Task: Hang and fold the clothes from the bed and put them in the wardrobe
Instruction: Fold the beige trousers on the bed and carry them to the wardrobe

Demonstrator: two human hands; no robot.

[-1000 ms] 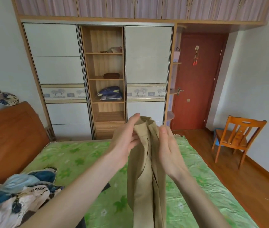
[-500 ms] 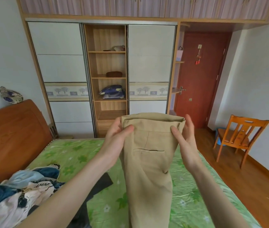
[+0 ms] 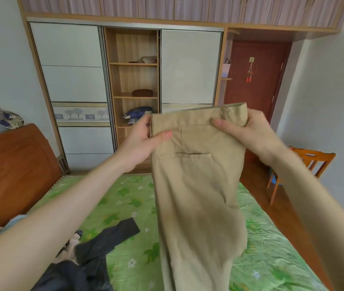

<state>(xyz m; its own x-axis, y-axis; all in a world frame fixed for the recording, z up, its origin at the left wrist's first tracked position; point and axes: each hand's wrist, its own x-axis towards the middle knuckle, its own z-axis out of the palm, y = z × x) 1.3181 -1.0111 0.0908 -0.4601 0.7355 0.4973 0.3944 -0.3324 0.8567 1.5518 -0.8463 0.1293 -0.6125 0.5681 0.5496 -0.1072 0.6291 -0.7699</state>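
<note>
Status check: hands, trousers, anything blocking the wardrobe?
Left hand, right hand pinch khaki trousers at waistband, hanging above bed. Wardrobe shelves open, path unobstructed.

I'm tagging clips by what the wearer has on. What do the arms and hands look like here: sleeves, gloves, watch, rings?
Both forearms are bare as far as the frame shows: no sleeve or cuff in view. The left hand and right hand wear no gloves. No watch, bracelet or band shows at either wrist, and no ring shows on the visible fingers. Nails look short and unpainted.
</note>
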